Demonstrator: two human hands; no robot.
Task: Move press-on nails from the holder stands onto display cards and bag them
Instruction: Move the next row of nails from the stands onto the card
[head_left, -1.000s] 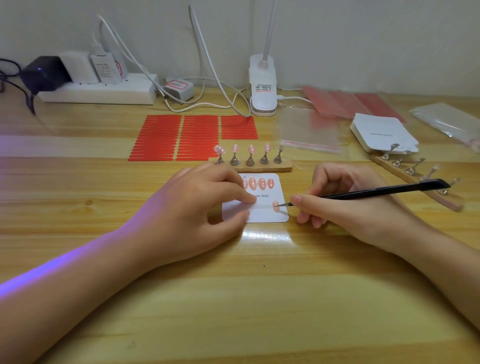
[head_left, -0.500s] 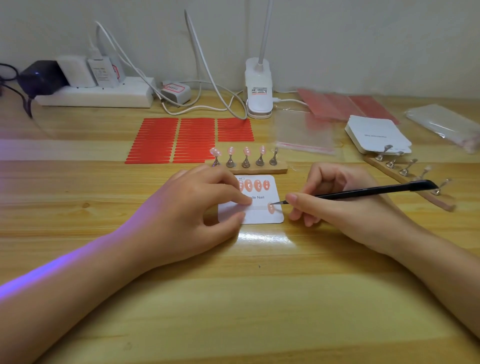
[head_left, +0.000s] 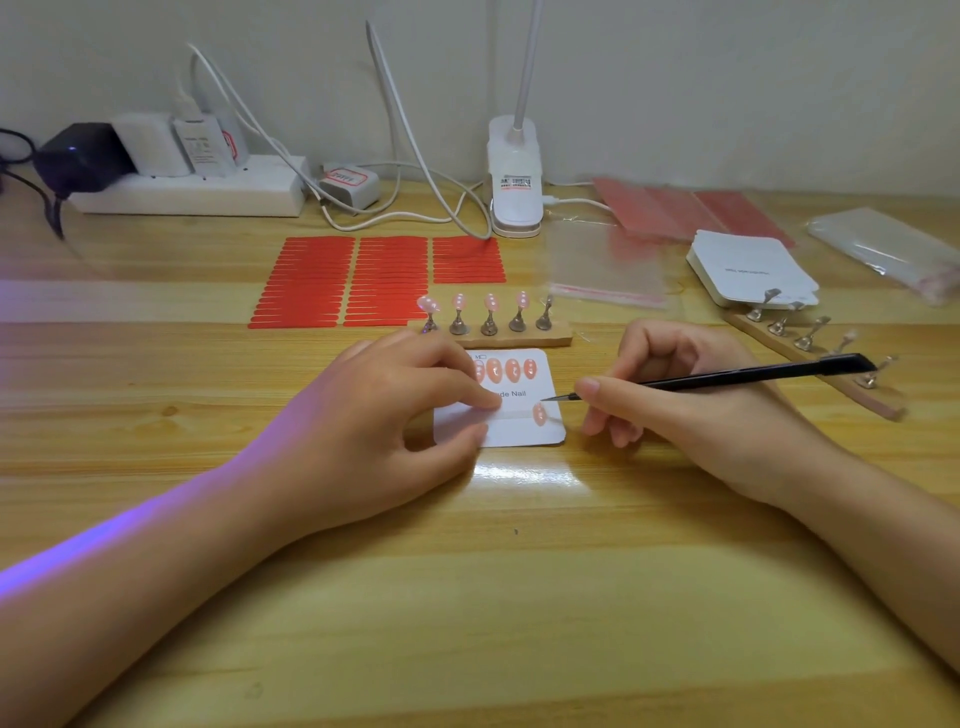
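Note:
A white display card lies on the wooden table with a row of several pink nails along its top. One more pink nail sits at its right edge. My left hand holds the card, index fingertip on its face and thumb at its lower edge. My right hand grips black tweezers, whose tip hovers just above that single nail. Behind the card a wooden holder stand carries several pink nails; its rightmost peg is bare.
A second holder stand with bare pegs lies at the right, beside a stack of white cards. Clear bags, red adhesive strips, a lamp base and a power strip lie farther back.
The tweezers' tip has drawn slightly up and away from the single nail, which stays on the card. My left hand keeps holding the card.

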